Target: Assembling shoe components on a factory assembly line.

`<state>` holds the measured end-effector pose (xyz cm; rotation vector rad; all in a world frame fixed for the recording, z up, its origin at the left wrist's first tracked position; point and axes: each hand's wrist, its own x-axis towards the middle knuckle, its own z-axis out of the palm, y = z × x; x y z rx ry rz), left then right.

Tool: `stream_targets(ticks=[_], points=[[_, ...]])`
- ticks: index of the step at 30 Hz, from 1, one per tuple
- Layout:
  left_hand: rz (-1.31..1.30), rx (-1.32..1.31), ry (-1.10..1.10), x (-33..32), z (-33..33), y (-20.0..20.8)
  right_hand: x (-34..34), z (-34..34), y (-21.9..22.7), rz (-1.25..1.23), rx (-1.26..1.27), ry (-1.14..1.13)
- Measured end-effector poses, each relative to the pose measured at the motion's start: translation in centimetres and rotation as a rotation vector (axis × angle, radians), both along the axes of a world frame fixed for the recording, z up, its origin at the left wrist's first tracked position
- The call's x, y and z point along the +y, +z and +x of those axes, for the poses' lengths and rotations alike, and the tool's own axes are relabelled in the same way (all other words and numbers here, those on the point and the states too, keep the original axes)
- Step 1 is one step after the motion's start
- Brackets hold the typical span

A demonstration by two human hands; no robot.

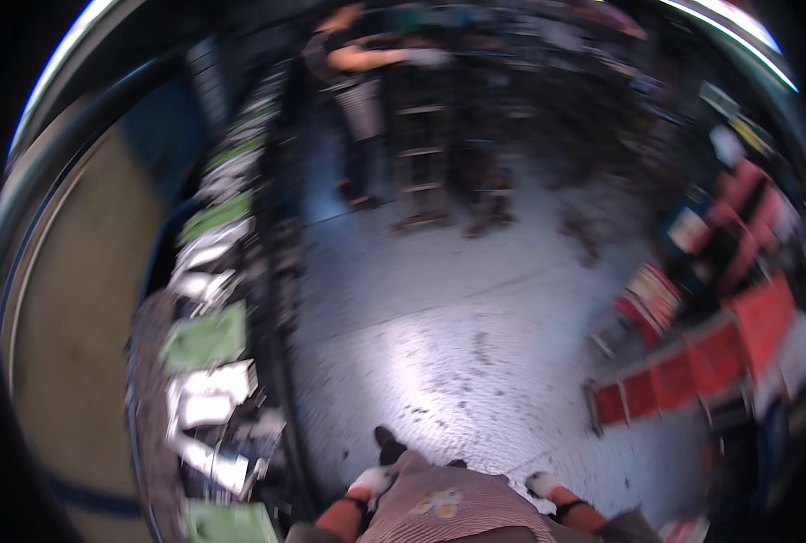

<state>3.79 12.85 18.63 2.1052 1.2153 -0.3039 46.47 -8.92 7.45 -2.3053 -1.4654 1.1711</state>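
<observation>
Looking down at our gloved left hand point(369, 481) and right hand point(542, 484) beside our striped shirt point(448, 511), fingers too blurred to tell, grey floor point(439, 335) below, red crates point(692, 366) to our right.

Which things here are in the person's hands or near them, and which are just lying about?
At the hands:
- left hand and right hand, gloved, on a striped pink cloth

Lying about:
- green and white packets on the shelf
- red boxes
- another person, far off
</observation>
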Motion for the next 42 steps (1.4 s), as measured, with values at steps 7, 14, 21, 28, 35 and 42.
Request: stream_targets(ticks=[7,14,21,28,35,42], points=[[-0.035,-0.111,0.074,0.9,-1.2,0.4,0.9,-0.1,7.8,0.018,0.113,-0.174],[-0.054,-0.047,-0.071,2.9,-2.0,-0.5,-0.5,-1.7,7.6,-0.044,0.124,-0.164],[-0.055,-0.024,-0.124,4.3,-2.1,-0.9,-2.0,-2.1,6.0,0.046,0.06,-0.063],[-0.027,-0.034,-0.134,5.0,-1.4,0.5,-2.4,-0.9,5.3,0.017,0.087,-0.15],[-0.021,-0.036,-0.117,4.9,-1.9,1.1,-1.7,-1.3,7.3,0.015,0.129,-0.119],[-0.036,-0.046,-0.122,4.6,-1.2,1.4,-1.9,-0.6,6.8,0.059,0.148,-0.188]])
